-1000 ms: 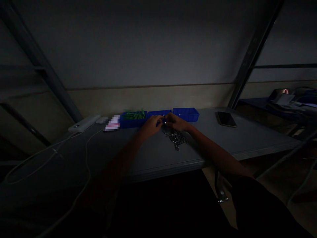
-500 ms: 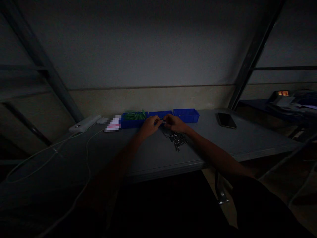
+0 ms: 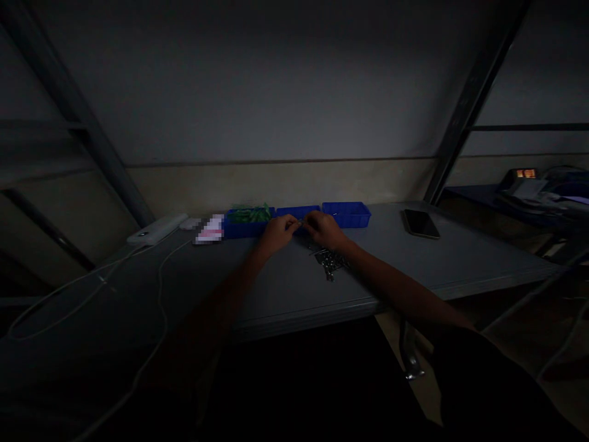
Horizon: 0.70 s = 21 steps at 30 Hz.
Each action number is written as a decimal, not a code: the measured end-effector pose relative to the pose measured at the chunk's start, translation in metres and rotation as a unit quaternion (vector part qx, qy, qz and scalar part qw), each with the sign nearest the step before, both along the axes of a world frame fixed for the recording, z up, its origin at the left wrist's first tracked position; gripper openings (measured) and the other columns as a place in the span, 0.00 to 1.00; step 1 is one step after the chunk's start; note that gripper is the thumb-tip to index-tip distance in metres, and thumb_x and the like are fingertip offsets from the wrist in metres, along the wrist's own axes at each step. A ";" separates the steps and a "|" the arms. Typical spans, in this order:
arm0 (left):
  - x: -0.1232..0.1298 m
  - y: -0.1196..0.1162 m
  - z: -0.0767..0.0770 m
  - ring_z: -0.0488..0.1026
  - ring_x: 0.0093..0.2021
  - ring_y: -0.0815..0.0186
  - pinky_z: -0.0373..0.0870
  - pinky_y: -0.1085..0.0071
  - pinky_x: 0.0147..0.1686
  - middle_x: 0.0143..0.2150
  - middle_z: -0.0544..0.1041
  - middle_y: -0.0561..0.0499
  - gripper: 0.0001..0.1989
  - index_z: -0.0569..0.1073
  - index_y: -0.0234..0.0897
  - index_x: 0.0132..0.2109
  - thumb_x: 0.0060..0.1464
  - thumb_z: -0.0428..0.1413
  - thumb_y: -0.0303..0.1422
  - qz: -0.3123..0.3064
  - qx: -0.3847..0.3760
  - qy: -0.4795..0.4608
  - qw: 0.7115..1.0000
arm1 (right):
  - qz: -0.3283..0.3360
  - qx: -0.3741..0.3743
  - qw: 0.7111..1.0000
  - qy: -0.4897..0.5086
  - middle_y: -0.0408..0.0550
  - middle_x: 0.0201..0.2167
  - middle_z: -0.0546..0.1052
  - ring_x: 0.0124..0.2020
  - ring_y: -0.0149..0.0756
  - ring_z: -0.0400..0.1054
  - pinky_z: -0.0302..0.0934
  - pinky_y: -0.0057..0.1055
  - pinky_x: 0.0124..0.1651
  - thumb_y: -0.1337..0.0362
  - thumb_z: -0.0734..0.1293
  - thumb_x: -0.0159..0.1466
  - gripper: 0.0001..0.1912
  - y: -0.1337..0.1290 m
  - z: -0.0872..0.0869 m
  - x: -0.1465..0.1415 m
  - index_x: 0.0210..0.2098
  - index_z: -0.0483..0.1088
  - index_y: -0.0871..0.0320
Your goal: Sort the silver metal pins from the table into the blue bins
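My left hand (image 3: pixel 279 234) and my right hand (image 3: pixel 323 229) meet fingertip to fingertip in front of the middle blue bin (image 3: pixel 298 211). The fingers of each are pinched together around something too small and dark to make out. Just below my right hand, a pile of small shiny metal pieces (image 3: pixel 332 263) lies on the grey table (image 3: pixel 285 288). Green pieces (image 3: pixel 251 214) fill the left blue bin (image 3: pixel 243 230). To the right stands another blue bin (image 3: pixel 347 215), with a thin bright piece at its left side.
A dark phone (image 3: pixel 421 223) lies on the table's right part. At the left are a white power strip (image 3: pixel 157 230) with cables and a pink and white paper (image 3: pixel 210 230). Metal posts rise on both sides.
My right hand has turned slightly and its fingers have closed further over the small thing. My left hand has barely moved.
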<state>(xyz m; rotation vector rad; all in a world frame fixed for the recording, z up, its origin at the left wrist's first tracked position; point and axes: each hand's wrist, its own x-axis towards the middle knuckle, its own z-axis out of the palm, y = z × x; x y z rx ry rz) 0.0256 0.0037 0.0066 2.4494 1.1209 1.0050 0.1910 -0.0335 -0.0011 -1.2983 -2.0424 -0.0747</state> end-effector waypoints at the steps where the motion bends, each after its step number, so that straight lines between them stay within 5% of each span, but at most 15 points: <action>1: 0.000 0.000 0.000 0.74 0.36 0.62 0.69 0.67 0.39 0.35 0.78 0.47 0.09 0.73 0.35 0.34 0.53 0.51 0.34 -0.001 -0.007 0.003 1.000 | 0.005 0.001 1.000 -0.008 0.51 0.36 0.72 0.37 0.33 0.64 0.56 0.28 0.41 0.67 0.61 0.61 0.07 0.000 0.000 -0.001 0.39 0.66 0.62; 9: -0.002 0.003 0.000 0.73 0.31 0.65 0.68 0.69 0.35 0.30 0.77 0.49 0.10 0.71 0.36 0.30 0.54 0.49 0.34 -0.004 -0.013 0.006 1.000 | 0.004 0.013 1.000 -0.018 0.53 0.38 0.72 0.39 0.35 0.65 0.56 0.29 0.44 0.66 0.59 0.63 0.09 -0.003 0.001 -0.002 0.40 0.67 0.62; 15: -0.002 0.001 0.000 0.73 0.33 0.66 0.68 0.70 0.36 0.31 0.76 0.51 0.12 0.71 0.36 0.42 0.51 0.53 0.35 -0.019 0.037 -0.032 0.999 | -0.015 -0.001 1.000 0.001 0.53 0.36 0.74 0.37 0.33 0.66 0.56 0.27 0.43 0.62 0.57 0.66 0.13 -0.003 0.005 -0.002 0.39 0.70 0.63; 21: -0.002 -0.001 0.002 0.74 0.35 0.65 0.69 0.69 0.38 0.34 0.77 0.50 0.09 0.71 0.37 0.39 0.53 0.51 0.35 -0.016 0.055 -0.024 0.998 | -0.011 -0.020 1.000 0.015 0.51 0.34 0.75 0.34 0.32 0.67 0.56 0.27 0.40 0.61 0.54 0.67 0.17 -0.007 0.011 -0.002 0.38 0.71 0.63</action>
